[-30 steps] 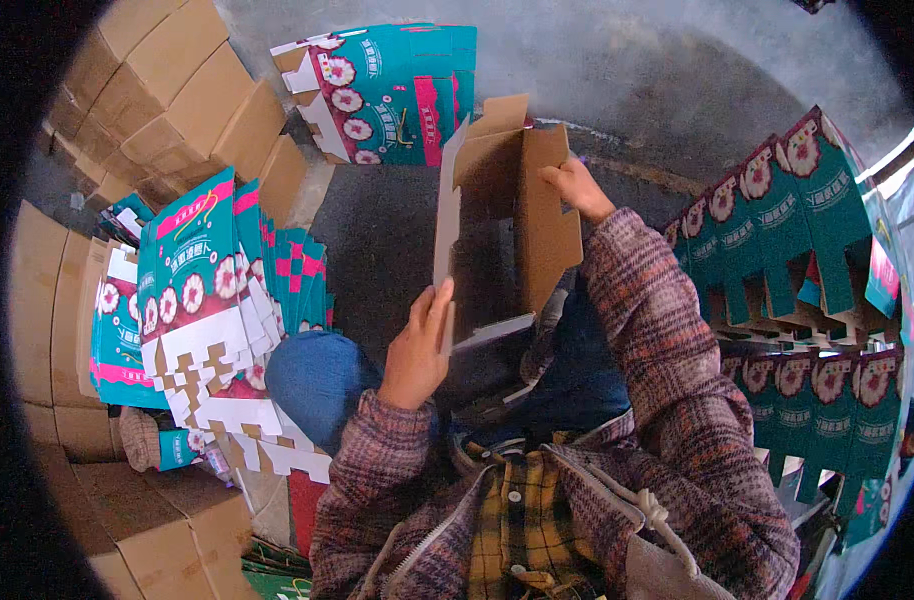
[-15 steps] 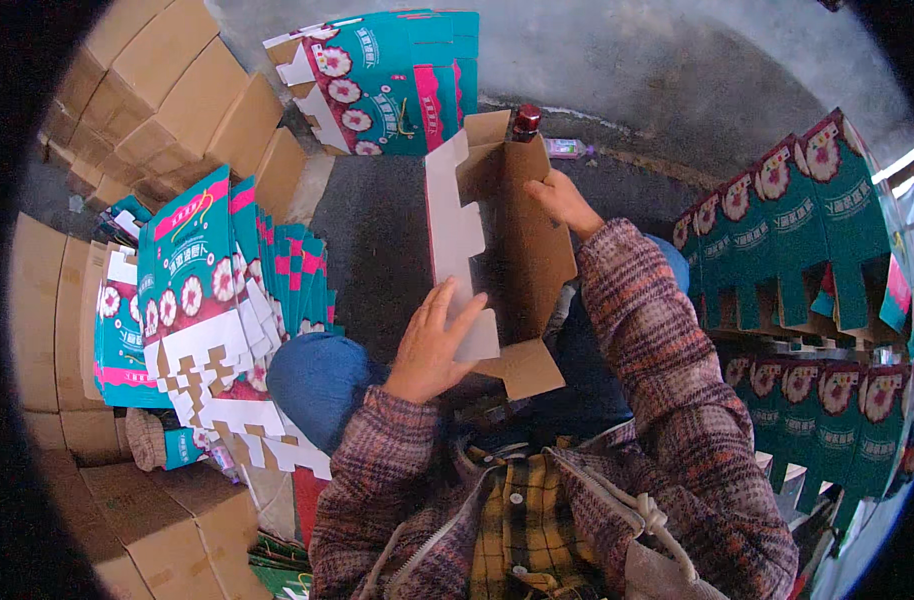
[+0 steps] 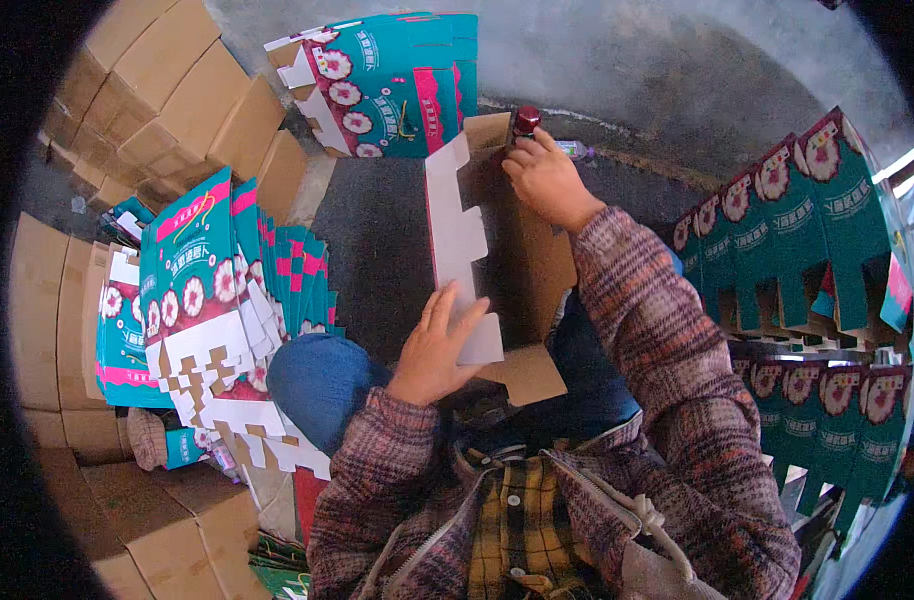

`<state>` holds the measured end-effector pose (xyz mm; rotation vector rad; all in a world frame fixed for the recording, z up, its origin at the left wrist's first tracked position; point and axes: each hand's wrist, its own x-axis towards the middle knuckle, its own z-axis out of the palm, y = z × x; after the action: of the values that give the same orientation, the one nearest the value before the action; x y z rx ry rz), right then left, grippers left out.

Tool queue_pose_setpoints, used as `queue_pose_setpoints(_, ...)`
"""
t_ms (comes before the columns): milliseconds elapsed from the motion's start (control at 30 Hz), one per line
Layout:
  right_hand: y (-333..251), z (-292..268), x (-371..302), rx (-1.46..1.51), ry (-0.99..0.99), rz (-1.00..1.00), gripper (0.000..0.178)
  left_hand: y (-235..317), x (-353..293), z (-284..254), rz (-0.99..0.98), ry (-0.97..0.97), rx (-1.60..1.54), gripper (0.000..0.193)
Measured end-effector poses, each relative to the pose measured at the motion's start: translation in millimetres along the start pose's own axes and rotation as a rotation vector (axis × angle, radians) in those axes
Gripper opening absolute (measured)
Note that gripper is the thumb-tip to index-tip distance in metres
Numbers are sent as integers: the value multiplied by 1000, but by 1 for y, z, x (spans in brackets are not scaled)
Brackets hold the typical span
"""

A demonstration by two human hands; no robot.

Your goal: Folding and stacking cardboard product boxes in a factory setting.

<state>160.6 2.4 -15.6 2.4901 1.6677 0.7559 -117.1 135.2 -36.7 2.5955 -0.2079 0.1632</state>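
Note:
An open cardboard box [image 3: 558,265] stands between my knees, brown inside, with its white toothed side panel [image 3: 454,215] on the left and a brown flap [image 3: 529,375] at the near end. My left hand [image 3: 435,345] grips the near part of the white panel, thumb on one face and fingers by its outer edge. At the far right corner, my right hand [image 3: 552,182] bends its fingers over the box's top edge, partly hiding that edge. Just beyond those fingers is a dark red bottle cap [image 3: 526,119]; the bottle below is mostly hidden.
Flat teal and pink printed cartons [image 3: 192,260] lean in a stack at the left, with more cartons [image 3: 397,85] against the far wall. Brown boxes [image 3: 167,80] pile up along the left. Rows of formed teal cartons [image 3: 777,225] stand at the right. A clear bottle [image 3: 575,150] lies beyond the box.
My right hand has shifted from the box's right wall toward its far corner, up and slightly left, next to the red cap. The left hand stays on the white panel.

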Motion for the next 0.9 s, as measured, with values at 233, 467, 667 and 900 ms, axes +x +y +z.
queue_pose_setpoints(233, 33, 26, 24, 325, -158, 285, 48, 7, 7, 2, 7, -35, -26, 86)
queue_pose_setpoints(467, 41, 49, 15, 390, -11, 339, 55, -2, 5, 12, -17, -79, 27, 78)
queue_pose_setpoints(667, 38, 44, 14, 383, -231, 327, 55, -1, -18, 15, 71, -139, -65, 81)
queue_pose_setpoints(900, 44, 47, 8, 419, -146, 214, 44, 22, 7, 55, -119, 273, 93, 47)
